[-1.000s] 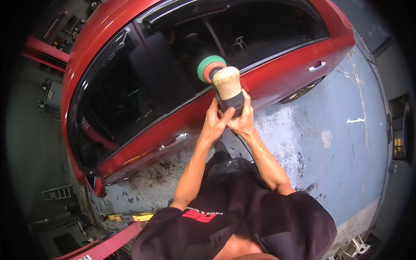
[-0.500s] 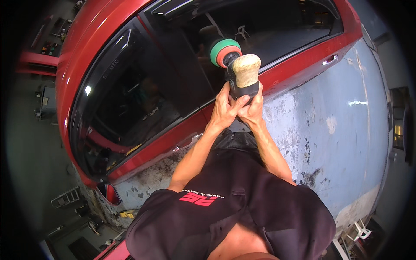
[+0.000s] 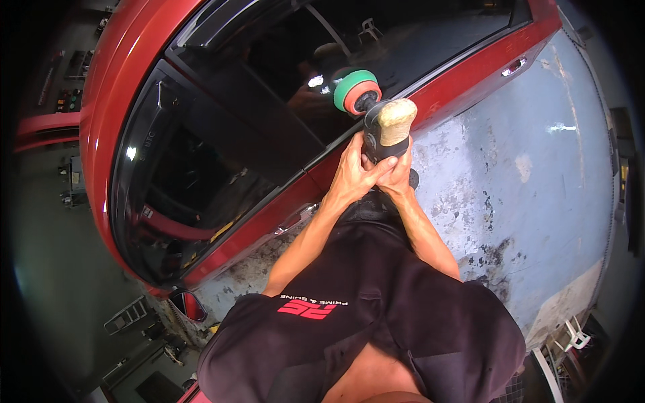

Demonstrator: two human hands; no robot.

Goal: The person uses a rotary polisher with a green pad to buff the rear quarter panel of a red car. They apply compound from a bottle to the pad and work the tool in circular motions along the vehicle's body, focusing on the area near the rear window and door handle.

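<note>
Both hands are clamped on the polisher (image 3: pixel 388 149), which is raised in front of the car's (image 3: pixel 463 91) side. The left hand (image 3: pixel 352 173) has its fingers wrapped along the left of the dark body, thumb across the near end; the right hand (image 3: pixel 398 177) closes on the right. The pad (image 3: pixel 349 84), green over orange, points at the rear window (image 3: pixel 430 41), just above the sill. The angle is poor, so I can't be sure whether it touches the glass.

The work looks under way, not finished: the polisher is up and the pad faces the car. How much is done doesn't show, since no edge divides treated from untreated areas; what is left can't be measured either.

The glass is dark and glossy, with bright reflections beside the pad. The paint is red and shiny, with 2 door handles in view, 1 near left (image 3: pixel 297 219) and 1 far right (image 3: pixel 514 66). The mirror (image 3: pixel 189 305) juts out at the left. The floor (image 3: pixel 537 201) is blue-grey, worn and stained. A ladder (image 3: pixel 126 316) lies at the left, and a white chair (image 3: pixel 575 336) stands near right.
</note>
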